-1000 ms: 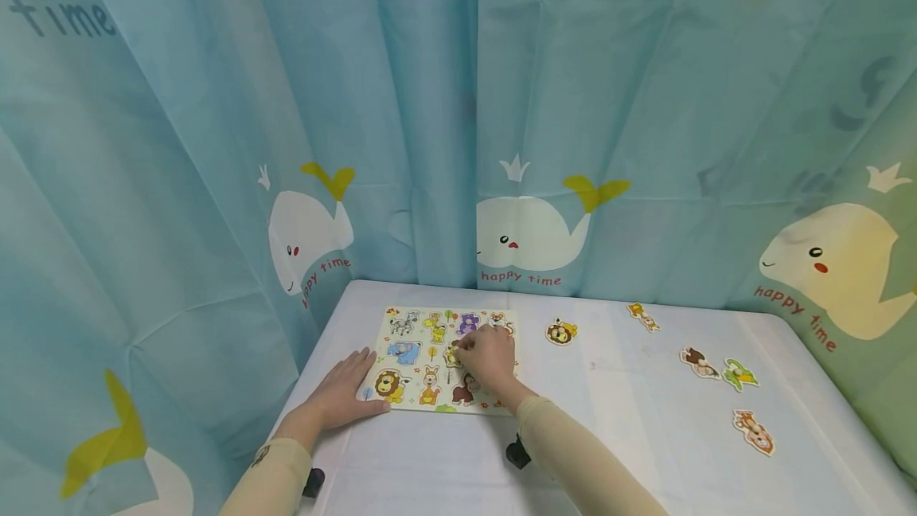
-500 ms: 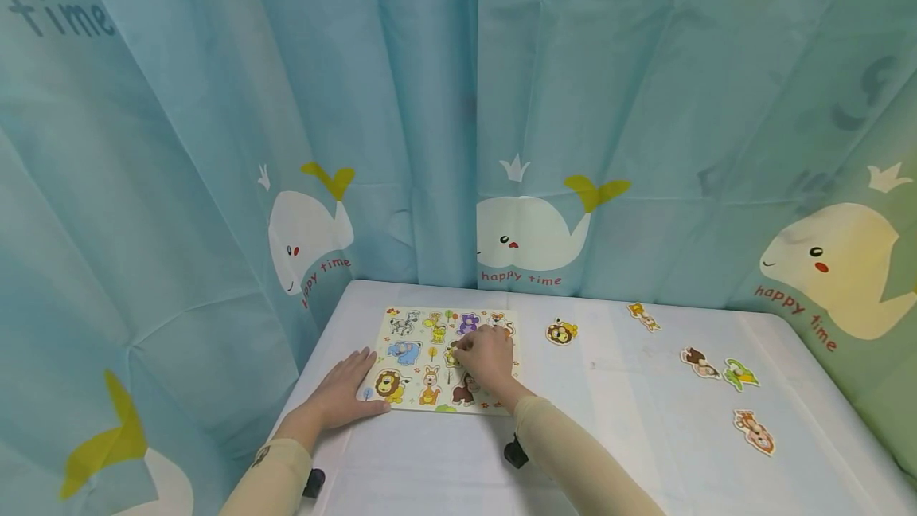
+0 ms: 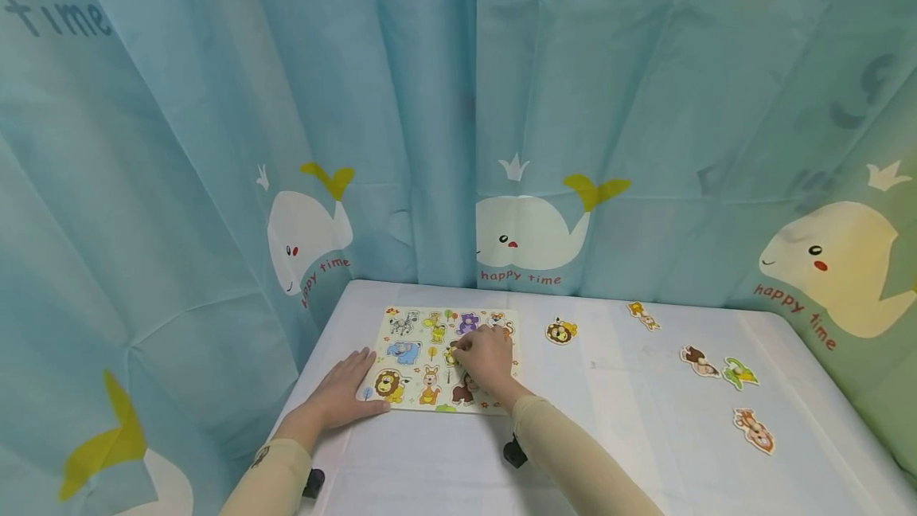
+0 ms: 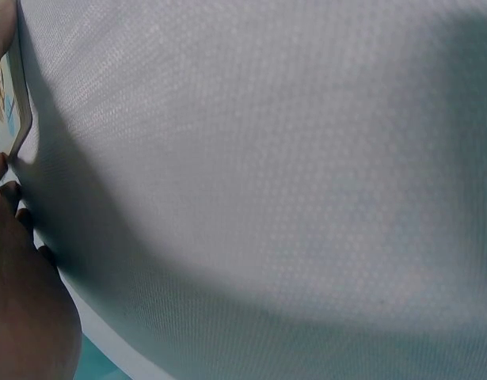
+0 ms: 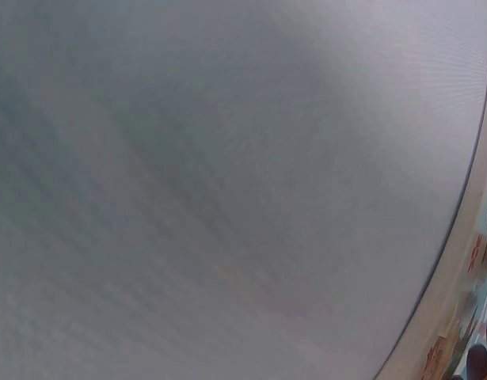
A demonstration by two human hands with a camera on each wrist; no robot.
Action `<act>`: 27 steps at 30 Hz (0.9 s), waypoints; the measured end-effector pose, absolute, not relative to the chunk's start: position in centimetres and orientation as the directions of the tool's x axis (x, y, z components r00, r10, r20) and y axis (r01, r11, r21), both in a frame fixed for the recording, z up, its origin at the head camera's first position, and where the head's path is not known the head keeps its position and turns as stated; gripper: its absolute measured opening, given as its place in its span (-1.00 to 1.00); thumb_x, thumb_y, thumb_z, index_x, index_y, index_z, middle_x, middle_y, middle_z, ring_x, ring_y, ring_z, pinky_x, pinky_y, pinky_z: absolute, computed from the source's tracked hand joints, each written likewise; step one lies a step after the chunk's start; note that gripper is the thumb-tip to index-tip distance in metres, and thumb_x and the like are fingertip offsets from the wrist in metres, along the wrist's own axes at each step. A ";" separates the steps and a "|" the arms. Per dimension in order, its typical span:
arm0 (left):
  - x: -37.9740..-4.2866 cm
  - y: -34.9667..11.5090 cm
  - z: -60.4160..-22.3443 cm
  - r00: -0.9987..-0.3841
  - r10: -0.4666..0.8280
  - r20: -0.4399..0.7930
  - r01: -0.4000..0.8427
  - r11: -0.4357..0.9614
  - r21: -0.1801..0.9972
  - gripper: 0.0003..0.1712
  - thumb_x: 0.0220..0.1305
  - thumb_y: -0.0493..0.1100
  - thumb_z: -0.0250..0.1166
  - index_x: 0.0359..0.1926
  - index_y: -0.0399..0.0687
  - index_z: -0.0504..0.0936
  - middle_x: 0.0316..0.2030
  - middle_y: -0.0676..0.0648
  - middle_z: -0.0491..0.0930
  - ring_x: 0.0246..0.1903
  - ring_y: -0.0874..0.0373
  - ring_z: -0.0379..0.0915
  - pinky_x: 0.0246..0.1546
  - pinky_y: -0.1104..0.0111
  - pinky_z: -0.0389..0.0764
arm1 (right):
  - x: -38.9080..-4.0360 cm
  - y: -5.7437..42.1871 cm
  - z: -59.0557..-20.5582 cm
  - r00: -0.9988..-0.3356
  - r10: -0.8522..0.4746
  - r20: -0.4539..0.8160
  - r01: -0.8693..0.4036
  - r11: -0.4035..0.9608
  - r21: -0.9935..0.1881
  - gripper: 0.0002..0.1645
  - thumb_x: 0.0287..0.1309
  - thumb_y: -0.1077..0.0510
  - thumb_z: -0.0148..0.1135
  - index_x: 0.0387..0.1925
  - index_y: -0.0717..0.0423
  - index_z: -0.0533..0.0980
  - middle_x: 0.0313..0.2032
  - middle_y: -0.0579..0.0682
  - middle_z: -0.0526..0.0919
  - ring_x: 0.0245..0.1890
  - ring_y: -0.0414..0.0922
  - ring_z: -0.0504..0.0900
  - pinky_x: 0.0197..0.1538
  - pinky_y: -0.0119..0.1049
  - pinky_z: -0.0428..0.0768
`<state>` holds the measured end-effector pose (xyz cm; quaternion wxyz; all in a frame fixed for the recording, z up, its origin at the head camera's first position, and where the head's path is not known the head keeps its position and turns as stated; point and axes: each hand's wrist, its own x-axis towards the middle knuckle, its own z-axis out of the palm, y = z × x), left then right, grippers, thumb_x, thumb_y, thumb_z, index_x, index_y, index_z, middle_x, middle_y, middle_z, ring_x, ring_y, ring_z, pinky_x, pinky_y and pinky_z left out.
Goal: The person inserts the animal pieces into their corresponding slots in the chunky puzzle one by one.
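Observation:
An animal puzzle board [image 3: 413, 373] lies flat on the white-covered table in the head view, printed with a zebra, giraffe, elephant, lion, kangaroo and other animals. My left hand [image 3: 342, 390] rests along its left edge, fingers stretched out and thumb at the near corner. Over the board's right side, my right hand [image 3: 489, 357] pinches a small yellow-green puzzle piece [image 3: 450, 353] at the middle row. Most of that piece is hidden by the fingers, so its animal cannot be made out. The left wrist view catches the board's corner [image 4: 21, 119] beside the hand.
To the right lie several loose pieces: a lion piece [image 3: 561, 331], an orange-yellow piece [image 3: 644, 316], a brown monkey-like piece [image 3: 699, 362], a green piece [image 3: 740, 374] and an orange-brown piece [image 3: 754, 431]. A blue curtain [image 3: 430, 102] hangs behind the table.

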<state>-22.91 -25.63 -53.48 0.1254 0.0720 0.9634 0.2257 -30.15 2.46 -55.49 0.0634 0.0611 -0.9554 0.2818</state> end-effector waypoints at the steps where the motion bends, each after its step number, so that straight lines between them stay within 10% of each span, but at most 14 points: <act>1: -22.9 -25.6 -53.5 -0.958 0.196 -0.209 0.083 0.887 0.453 0.28 0.07 0.39 0.45 0.60 -0.18 0.10 0.58 -0.25 0.02 0.56 -0.26 -0.15 0.52 -0.15 -0.04 | -30.2 2.5 -55.5 -0.984 -0.081 0.158 -0.154 0.834 -0.530 -0.85 0.05 -0.04 0.57 -0.48 -0.13 0.75 -0.45 -0.20 0.50 -0.27 -0.07 0.36 -0.10 -0.02 0.38; 27: -23.1 -25.8 -53.7 -0.955 0.207 -0.210 0.092 0.885 0.456 0.31 0.08 0.43 0.42 0.61 -0.18 0.07 0.59 -0.25 -0.01 0.56 -0.26 -0.18 0.53 -0.14 -0.07 | -31.4 8.7 -49.4 -0.977 -0.108 0.185 -0.209 0.682 -0.701 -0.79 0.22 0.00 0.46 -0.15 -0.05 0.79 -0.19 -0.08 0.69 -0.09 0.01 0.48 -0.05 -0.02 0.44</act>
